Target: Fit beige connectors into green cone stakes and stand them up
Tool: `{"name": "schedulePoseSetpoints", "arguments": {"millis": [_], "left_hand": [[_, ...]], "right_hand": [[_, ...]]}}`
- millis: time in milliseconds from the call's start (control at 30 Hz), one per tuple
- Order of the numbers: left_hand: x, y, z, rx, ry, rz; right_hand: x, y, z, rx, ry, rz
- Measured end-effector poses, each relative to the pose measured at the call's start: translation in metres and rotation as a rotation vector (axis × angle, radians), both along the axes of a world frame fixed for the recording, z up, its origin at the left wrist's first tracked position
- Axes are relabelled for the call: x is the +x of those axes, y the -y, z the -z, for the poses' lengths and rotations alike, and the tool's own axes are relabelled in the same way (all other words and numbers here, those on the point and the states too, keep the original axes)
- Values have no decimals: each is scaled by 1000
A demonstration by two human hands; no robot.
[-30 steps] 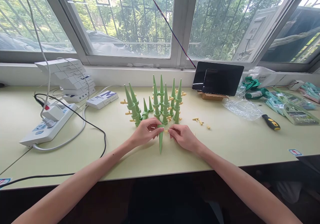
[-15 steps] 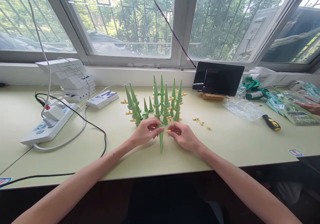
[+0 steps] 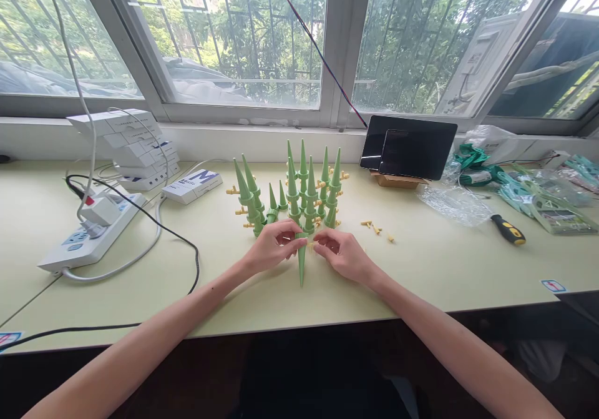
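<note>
My left hand (image 3: 277,245) is closed round the top of a green plant watering spike (image 3: 302,266), which points down towards me. Just to the right, the fingers of my right hand (image 3: 344,253) pinch a small yellow valve (image 3: 311,245) at the spike's upper side. Whether the valve sits in the spike, I cannot tell. Behind my hands stand several green spikes (image 3: 310,203), stacked in upright columns with their tips up and yellow valves sticking out sideways. Several loose yellow valves (image 3: 377,230) lie to the right of my right hand.
On the left are a power strip (image 3: 100,228) with cables, stacked white boxes (image 3: 135,147) and a flat white box (image 3: 193,185). A tablet (image 3: 412,147) leans at the back right. Beyond it lie plastic bags (image 3: 456,203) and a black-and-yellow screwdriver (image 3: 508,229).
The yellow valve has turned slightly and shifted a little left with my right fingertips. My left hand and the spike are almost still. Another person's hand at the right edge has gone from view.
</note>
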State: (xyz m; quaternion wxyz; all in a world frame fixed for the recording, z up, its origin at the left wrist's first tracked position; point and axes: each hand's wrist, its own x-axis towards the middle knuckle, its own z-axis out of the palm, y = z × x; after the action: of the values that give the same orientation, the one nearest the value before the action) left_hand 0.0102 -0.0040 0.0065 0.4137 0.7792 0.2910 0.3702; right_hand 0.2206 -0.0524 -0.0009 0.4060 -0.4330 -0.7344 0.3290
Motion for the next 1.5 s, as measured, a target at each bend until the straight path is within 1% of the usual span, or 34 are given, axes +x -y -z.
{"name": "schedulePoseSetpoints", "arguments": {"millis": [67, 200, 400, 733, 833, 1033, 1200, 1333, 1500], "left_hand": [[0, 1, -1, -3, -3, -4], [0, 1, -1, -13, -7, 1], [1, 2, -2, -16, -5, 14], [2, 3, -5, -1, -16, -13], [2, 3, -5, -6, -15, 0], [1, 3, -4, -12, -17, 23], [2, 3, -4, -3, -23, 1], [2, 3, -5, -4, -21, 2], [1, 3, -4, -13, -22, 10]], "right_hand": [[0, 0, 1, 4, -6, 2], [0, 0, 1, 7, -4, -40], [0, 0, -1, -29, 77, -31], [0, 0, 0, 22, 21, 7], [0, -1, 0, 22, 1, -4], [0, -1, 1, -41, -22, -40], [0, 1, -1, -6, 9, -1], [0, 1, -2, 17, 12, -19], [0, 0, 1, 0, -15, -44]]}}
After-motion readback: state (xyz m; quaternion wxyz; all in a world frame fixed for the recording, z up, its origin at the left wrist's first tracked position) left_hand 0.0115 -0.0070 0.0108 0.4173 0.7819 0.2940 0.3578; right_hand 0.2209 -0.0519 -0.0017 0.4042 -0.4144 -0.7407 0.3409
